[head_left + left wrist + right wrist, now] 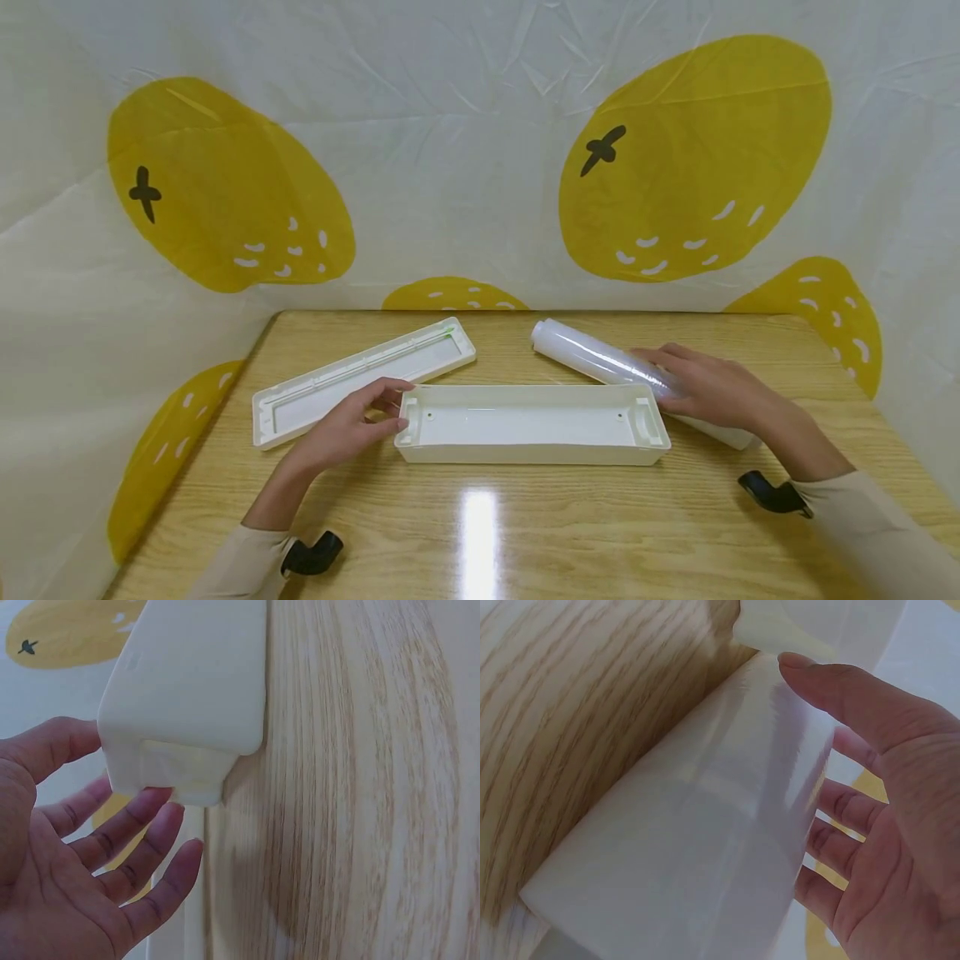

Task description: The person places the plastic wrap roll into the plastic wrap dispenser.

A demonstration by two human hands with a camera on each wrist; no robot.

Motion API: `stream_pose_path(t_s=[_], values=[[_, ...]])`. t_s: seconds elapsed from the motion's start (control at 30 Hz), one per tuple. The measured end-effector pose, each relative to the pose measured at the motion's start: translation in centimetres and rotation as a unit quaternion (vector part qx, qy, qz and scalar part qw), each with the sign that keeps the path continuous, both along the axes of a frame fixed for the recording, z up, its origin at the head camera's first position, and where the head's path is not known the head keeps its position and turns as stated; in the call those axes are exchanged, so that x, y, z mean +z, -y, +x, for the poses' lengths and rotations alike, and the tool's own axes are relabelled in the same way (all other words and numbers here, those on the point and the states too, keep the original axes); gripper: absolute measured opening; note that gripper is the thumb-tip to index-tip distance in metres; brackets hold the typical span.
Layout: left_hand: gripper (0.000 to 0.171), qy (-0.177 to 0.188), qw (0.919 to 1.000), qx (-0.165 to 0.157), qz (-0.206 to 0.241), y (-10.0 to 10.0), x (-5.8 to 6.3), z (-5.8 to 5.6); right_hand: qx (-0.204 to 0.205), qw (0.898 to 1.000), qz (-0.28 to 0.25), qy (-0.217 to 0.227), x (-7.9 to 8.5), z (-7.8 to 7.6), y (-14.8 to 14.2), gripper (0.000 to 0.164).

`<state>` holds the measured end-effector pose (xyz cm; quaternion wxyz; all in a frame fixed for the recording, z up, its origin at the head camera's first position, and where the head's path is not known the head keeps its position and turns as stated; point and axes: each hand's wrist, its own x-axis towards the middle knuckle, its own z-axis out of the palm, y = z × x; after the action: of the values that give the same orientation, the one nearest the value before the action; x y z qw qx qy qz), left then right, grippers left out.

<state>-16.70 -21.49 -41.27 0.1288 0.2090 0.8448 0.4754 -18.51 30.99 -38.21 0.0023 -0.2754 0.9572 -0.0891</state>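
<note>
The box (532,455) was set in the middle of the table (585,533), its open side turned up, and its white floor and two small holes were exposed to view. Its left end was held by the left hand (345,429): the thumb and the other fingers were parted, and the end was gripped between them, with the fingertips touched to the end wall. The remaining fingers were bent and held a little apart.

The roll (592,348) was placed behind and to the right of the box, laid at a slant, with its far end pointed toward the left. It was gripped by the right hand (708,387), the thumb laid along one side and the fingers spaced along the other. Part of the roll was hidden by that hand and by the box's right end; whether box and roll were touching could not be told.

The lid (360,390) was laid behind and to the left of the box, slanted, with its inner side up. A small green piece (449,332) was seen near its far right end. The table was backed by a pale cloth (450,167), printed with yellow fruit (697,167). Both forearms were covered by beige sleeves (877,525).
</note>
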Motion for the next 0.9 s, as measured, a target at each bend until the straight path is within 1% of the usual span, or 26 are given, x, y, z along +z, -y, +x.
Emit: stream_pose_path(t_s=[0.13, 0.27, 0.5, 0.67, 0.9], values=[[0.052, 0.012, 0.9999, -0.002, -0.003, 0.0, 0.0, -0.1, -0.001, 1.000, 0.003, 0.007, 0.0, -0.1, 0.2, 0.064], [0.054, 0.016, 0.9998, -0.006, -0.003, 0.2, -0.1, -0.2, -0.004, 1.000, 0.012, 0.008, -0.1, -0.3, 0.1, 0.064], [0.056, 0.013, 0.9998, -0.011, -0.006, 0.3, -0.3, -0.4, -0.009, 1.000, 0.017, 0.012, -0.1, -0.6, 0.0, 0.063], [0.056, 0.013, 0.9998, -0.012, -0.011, 0.4, -0.3, -0.4, -0.006, 1.000, 0.016, 0.007, 0.2, -0.8, 0.0, 0.061], [0.056, 0.008, 0.9997, -0.013, -0.020, 0.4, -0.3, -0.3, -0.013, 1.000, 0.018, 0.003, 0.4, -1.2, 0.0, 0.061]])
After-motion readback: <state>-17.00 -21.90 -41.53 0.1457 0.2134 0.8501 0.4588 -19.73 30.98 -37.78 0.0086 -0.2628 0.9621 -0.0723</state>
